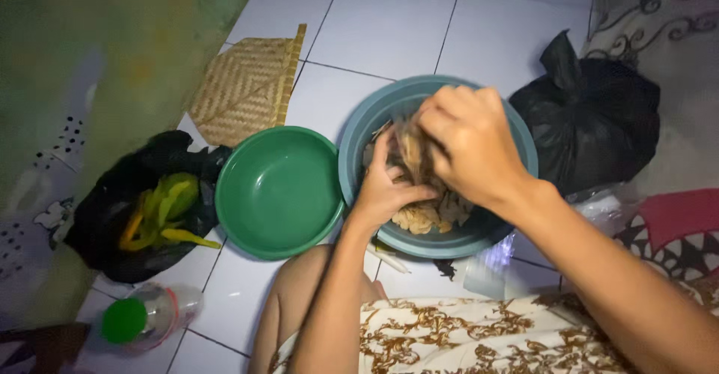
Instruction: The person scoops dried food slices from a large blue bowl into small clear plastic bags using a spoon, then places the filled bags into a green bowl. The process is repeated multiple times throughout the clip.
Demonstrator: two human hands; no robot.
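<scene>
My right hand (pixel 468 146) and left hand (pixel 386 190) both pinch pale brown stringy pieces (pixel 413 153) over the grey-blue plastic basin (pixel 359 138) at centre frame. An empty green plastic bowl (pixel 278 190) touches it at left; a black plastic bag (pixel 592 116) sits at right.

Open floor: white tiles (pixel 389 22) lying bare beyond the bowls.
Left: green bowl (pixel 279 191) touching grey basin (pixel 358 149).
Right: black bag (pixel 592 116) crowding the basin.
</scene>
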